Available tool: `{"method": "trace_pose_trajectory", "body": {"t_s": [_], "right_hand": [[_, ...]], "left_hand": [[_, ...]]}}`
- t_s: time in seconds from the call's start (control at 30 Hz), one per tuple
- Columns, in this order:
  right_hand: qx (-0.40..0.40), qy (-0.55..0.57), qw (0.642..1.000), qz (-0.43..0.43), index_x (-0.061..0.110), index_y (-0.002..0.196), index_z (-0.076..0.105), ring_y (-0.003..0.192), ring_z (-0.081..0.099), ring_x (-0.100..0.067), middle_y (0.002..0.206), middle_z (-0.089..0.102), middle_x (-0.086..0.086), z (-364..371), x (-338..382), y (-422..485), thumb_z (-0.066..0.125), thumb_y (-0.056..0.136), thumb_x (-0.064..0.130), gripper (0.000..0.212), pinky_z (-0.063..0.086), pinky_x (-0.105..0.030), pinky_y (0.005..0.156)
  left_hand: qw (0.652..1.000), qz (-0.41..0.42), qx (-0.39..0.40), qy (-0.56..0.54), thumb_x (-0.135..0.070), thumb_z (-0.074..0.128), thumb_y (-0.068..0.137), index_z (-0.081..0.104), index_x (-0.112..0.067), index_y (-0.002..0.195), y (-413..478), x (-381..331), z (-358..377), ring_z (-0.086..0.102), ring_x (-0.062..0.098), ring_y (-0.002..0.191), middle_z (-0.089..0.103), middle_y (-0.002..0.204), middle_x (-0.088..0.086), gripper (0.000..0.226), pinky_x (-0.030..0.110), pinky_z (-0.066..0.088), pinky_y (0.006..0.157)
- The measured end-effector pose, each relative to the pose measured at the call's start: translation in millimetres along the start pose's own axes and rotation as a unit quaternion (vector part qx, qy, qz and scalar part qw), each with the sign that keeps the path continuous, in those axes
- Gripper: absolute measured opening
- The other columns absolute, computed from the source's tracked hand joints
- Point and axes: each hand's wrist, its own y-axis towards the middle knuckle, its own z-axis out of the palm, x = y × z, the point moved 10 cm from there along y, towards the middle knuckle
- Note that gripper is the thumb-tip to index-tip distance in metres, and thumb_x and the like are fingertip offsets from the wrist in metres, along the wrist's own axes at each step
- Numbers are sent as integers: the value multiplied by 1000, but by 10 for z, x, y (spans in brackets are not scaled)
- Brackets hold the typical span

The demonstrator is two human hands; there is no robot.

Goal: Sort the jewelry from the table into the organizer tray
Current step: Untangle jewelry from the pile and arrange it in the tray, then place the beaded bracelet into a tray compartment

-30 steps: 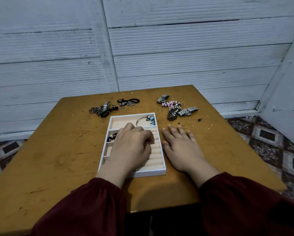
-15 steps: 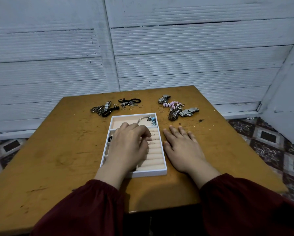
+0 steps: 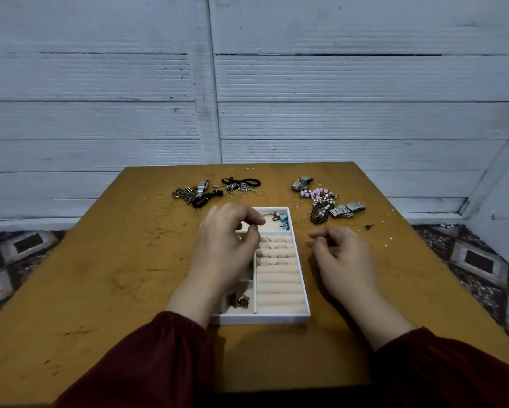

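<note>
The white organizer tray point(image 3: 304, 278) lies mid-table. Its beige ring rolls point(image 3: 278, 287) hold several rings in the upper rows. A silver bracelet with a blue charm point(image 3: 279, 219) fills the top compartment, and a dark chain point(image 3: 241, 301) lies in the near-left one. My left hand point(image 3: 225, 248) hovers over the tray's upper left, fingers loosely curled, nothing seen in it. My right hand point(image 3: 343, 254) is just right of the tray, fingers loosely curled, and looks empty. Behind the tray lie a pink bead bracelet point(image 3: 318, 194), silver watches point(image 3: 347, 209) and black cord bracelets point(image 3: 241, 182).
Another tangle of a watch, chains and black cords point(image 3: 192, 194) sits at the back left, with loose thin rings point(image 3: 244, 196) near it. The brown table point(image 3: 100, 260) ends at a white plank wall behind. Patterned floor shows past both side edges.
My left hand lifted off the ring rolls and moved toward the tray's far end. My right hand rose from lying flat on the table and curled its fingers.
</note>
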Motion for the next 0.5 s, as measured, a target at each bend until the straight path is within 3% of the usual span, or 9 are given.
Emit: {"method": "trace_pose_trajectory", "body": {"t_s": [0.1,0.2,0.33,0.4,0.5], "right_hand": [[-28,50,998,-24,29,86,66,77,60,-12,90,65,7,26,277,137,53,87,16,18,53,-35,68],[-32,66,995,-69,28,86,67,81,60,-11,87,64,9,165,654,243,50,84,26,18,52,-35,71],[-5,49,993,-108,32,87,66,86,59,-11,89,63,12,455,1014,411,49,82,29,17,50,-39,80],[16,24,993,-118,30,91,67,88,59,-11,91,63,13,607,1130,536,54,86,26,15,49,-38,83],[57,-22,989,-135,27,97,67,93,59,-16,99,65,9,853,1295,731,53,88,26,17,47,-37,85]], "left_hand": [[999,-4,-9,-33,-5,64,79,58,-36,73,114,69,-48,51,10,81,58,79,-20,32,30,44,73],[998,-14,-33,-54,-12,61,76,58,-36,71,266,224,-130,53,6,79,61,78,-17,24,29,45,73],[990,-49,-92,-100,-9,61,77,61,-34,73,474,595,-318,61,14,79,66,82,-10,25,27,48,70],[983,-84,-116,-113,-2,64,80,62,-33,75,540,830,-396,62,7,80,67,85,-8,31,20,48,70],[971,-119,-157,-133,3,64,80,62,-31,76,619,1161,-475,55,-4,66,64,78,-13,34,10,44,64]]}}
